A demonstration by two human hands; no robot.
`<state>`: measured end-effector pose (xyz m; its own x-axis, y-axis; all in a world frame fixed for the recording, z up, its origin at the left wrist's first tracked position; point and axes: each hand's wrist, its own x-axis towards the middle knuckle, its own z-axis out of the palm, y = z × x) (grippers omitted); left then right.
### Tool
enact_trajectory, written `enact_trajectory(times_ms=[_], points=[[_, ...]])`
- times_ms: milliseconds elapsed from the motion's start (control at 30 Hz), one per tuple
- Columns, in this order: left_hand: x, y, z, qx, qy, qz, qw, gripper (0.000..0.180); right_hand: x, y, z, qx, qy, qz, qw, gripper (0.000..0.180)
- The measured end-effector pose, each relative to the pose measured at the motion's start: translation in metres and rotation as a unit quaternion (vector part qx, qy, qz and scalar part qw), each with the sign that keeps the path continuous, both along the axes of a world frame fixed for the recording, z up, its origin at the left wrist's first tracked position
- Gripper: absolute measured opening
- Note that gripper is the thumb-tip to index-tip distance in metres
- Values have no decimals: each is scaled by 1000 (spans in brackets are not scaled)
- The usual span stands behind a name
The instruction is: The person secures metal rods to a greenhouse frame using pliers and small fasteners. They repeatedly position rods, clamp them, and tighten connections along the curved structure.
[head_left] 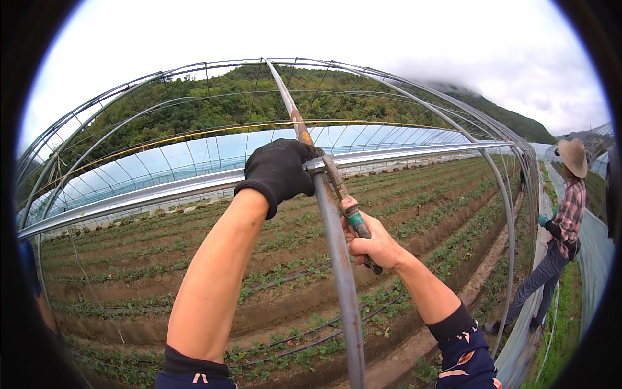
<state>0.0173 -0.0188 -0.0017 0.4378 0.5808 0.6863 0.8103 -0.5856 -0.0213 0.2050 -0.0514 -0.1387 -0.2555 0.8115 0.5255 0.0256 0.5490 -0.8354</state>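
My left hand [277, 174], in a black glove, is closed over the silvery metal rail [162, 193] where it meets an upright grey pole [340, 272]. Its fingertips are partly hidden at the joint. A small metal clamp [315, 165] shows at that crossing, beside the glove. My bare right hand [376, 243] grips a hand tool [350, 211] with a green and black handle and a worn, rusty metal upper part. The tool's top end lies against or very near the crossing, just right of the pole; its exact kind cannot be made out.
Curved tunnel hoops [502, 188] arch around me. Below run planted soil rows [285, 285] with dark hoses. At right stands a person [564, 220] in a straw hat and checked shirt, beside plastic sheeting [593, 272]. Part of another person [35, 279] shows at the left edge.
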Motion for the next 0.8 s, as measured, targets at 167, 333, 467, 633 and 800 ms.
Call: enact_trajectory(times_ms=[167, 333, 467, 633, 800], points=[[-2, 0, 2, 1, 13, 9, 1000, 50, -7, -1, -13, 134, 67, 15, 989, 32], [-2, -8, 4, -21, 7, 16, 1000, 52, 6, -11, 9, -13, 23, -20, 999, 31], [-2, -6, 5, -36, 12, 13, 999, 54, 6, -11, -2, 29, 68, 1, 997, 31], [-1, -5, 5, -36, 17, -6, 999, 60, 5, -12, 15, 27, -7, -66, 997, 29], [-1, -1, 3, -43, -4, -7, 999, 60, 4, 4, 8, -64, 35, 1, 997, 31]])
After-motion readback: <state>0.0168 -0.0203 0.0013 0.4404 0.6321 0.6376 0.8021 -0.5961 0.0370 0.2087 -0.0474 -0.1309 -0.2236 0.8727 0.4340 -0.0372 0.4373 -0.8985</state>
